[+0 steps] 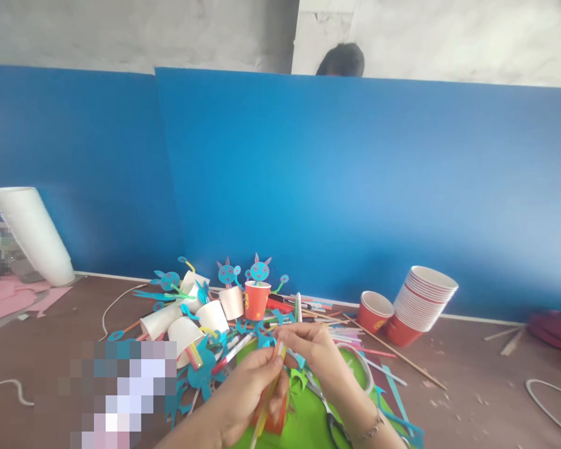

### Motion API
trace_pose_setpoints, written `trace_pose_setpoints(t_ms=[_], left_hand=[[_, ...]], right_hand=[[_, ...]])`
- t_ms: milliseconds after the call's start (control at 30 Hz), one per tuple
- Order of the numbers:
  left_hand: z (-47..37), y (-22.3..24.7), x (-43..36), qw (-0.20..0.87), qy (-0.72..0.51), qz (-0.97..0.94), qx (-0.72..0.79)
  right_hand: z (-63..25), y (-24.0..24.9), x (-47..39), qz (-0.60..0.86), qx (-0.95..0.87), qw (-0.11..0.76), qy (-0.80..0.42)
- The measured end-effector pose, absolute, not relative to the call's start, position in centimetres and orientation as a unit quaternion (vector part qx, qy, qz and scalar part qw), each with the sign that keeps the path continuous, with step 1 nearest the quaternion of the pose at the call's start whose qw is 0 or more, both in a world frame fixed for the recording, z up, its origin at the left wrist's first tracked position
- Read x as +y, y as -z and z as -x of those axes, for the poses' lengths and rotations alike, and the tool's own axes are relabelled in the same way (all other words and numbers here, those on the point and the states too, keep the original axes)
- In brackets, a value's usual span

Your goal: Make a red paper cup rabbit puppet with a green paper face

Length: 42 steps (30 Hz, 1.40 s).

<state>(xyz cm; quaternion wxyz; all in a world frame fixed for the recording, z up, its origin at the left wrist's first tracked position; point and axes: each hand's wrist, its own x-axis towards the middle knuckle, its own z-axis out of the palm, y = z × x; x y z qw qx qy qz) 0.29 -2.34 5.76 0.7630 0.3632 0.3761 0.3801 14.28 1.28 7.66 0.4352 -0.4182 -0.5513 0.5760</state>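
Evidently, in the head view, the left hand (254, 381) steadies slim straws (263, 411) partway along, its grip pinching them between thumb and fingers, while the right hand (316, 352) pinches near their upper end, probably so they stay aligned. The straws are held above the green sheet (306, 430) on the worktop (472, 399), perhaps to give both hands room. Scissors (326, 406) lie just beside, seemingly for easy reach. The straws look straight, yellow and orange, slanting upward; their exact count is unclear.

No text is legible; yellow lettering (247, 301) on 2 red cups (260, 300) is blurred.
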Motion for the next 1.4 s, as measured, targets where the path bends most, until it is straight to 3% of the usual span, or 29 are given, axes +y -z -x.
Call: trace_pose_setpoints(t_ms=[233,900,1033,1200,1267,1400], left_hand=[[-0.3,-5.9,-2.4,0.762,-0.396,-0.362,0.362],[-0.2,-6.0,-2.6,0.767,-0.395,-0.353,0.362],[-0.2,-6.0,-2.6,0.771,-0.386,-0.356,0.36],[0.2,-5.9,-2.2,0.775,-0.395,-0.345,0.353],[0.3,-5.8,-1.9,0.773,-0.397,-0.342,0.358],[0.6,-5.5,-1.5,0.764,-0.412,-0.333,0.368]], right_hand=[[-14.8,-7.7,1.4,0.387,-0.617,0.389,-0.564],[-15.5,-8.2,1.2,0.441,-0.667,0.394,-0.454],[-16.5,-8.6,1.3,0.437,-0.699,0.361,-0.436],[-19.6,-8.8,2.8,0.463,-0.679,0.389,-0.416],[-20.9,-8.6,3.4,0.49,-0.706,0.353,-0.37],[-21.7,-7.6,3.7,0.542,-0.794,0.177,-0.21]])
